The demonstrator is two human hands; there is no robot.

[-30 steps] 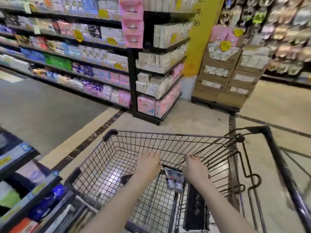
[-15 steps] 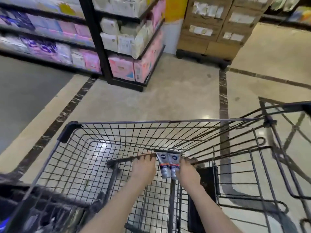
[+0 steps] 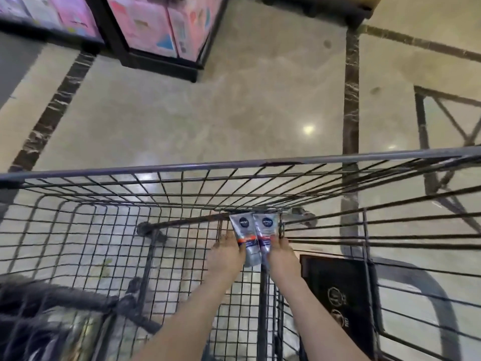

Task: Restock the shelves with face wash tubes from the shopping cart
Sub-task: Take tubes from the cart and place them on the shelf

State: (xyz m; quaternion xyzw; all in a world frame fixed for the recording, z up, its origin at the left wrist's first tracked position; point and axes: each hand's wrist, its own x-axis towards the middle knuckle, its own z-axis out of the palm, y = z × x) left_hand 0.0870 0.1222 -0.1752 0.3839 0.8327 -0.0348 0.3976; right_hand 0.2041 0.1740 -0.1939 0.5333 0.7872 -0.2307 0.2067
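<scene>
Two face wash tubes — left tube (image 3: 244, 237) and right tube (image 3: 266, 234) — lie side by side, touching, on the wire floor of the shopping cart (image 3: 234, 164) at its far end. Left hand (image 3: 227, 256) touches the left tube; right hand (image 3: 282, 256) touches the right tube. Grip state — cannot tell. A black box (image 3: 338, 295) stands just right of the right hand.

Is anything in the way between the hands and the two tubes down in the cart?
No. The left hand is already at the left tube and the right hand at the right tube, deep in the cart. Nothing lies between them. The shelf they belong on is not in view.
</scene>
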